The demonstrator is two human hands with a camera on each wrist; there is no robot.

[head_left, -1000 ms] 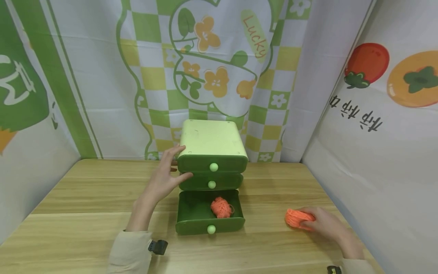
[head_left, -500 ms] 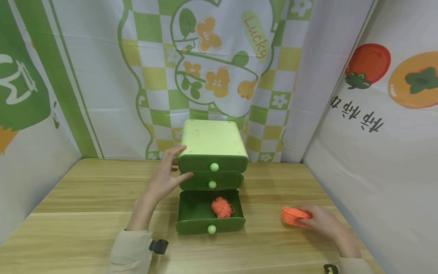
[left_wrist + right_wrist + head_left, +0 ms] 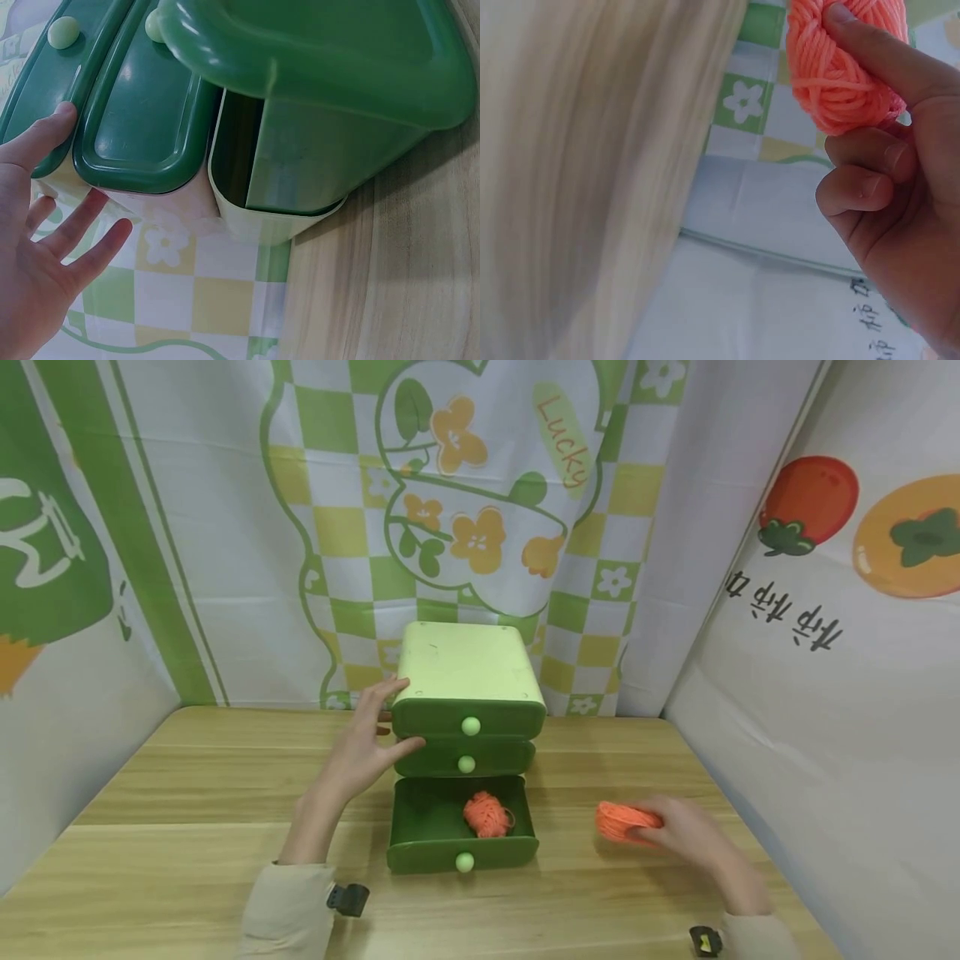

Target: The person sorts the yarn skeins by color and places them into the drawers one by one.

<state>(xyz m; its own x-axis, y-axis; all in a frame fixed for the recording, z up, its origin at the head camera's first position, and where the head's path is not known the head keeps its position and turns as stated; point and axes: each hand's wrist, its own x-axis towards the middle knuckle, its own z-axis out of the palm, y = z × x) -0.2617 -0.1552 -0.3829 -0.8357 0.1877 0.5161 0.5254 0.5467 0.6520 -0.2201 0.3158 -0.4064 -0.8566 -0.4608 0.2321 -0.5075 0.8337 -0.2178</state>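
Observation:
A light-green drawer unit point(image 3: 471, 660) with dark-green fronts stands at the back of the table. Its bottom drawer point(image 3: 420, 858) is pulled out, and a ball of coral yarn point(image 3: 486, 816) lies inside. My left hand point(image 3: 356, 760) steadies the unit's left side with fingers spread; in the left wrist view the thumb touches a drawer front point(image 3: 142, 127). To the right of the drawer, my right hand point(image 3: 690, 835) holds a skein of orange yarn point(image 3: 621, 822) between thumb and fingers. The right wrist view shows the thumb lying over the yarn strands.
The wooden table point(image 3: 187, 827) carries the unit. Behind it hangs a patterned curtain point(image 3: 330, 527), and a white printed cloth wall point(image 3: 825, 718) borders the right side. The upper drawers point(image 3: 435, 758) are pushed in.
My right hand has carried the orange yarn leftward and slightly up, closer to the pulled-out drawer. The left hand and the drawer unit stay as they were.

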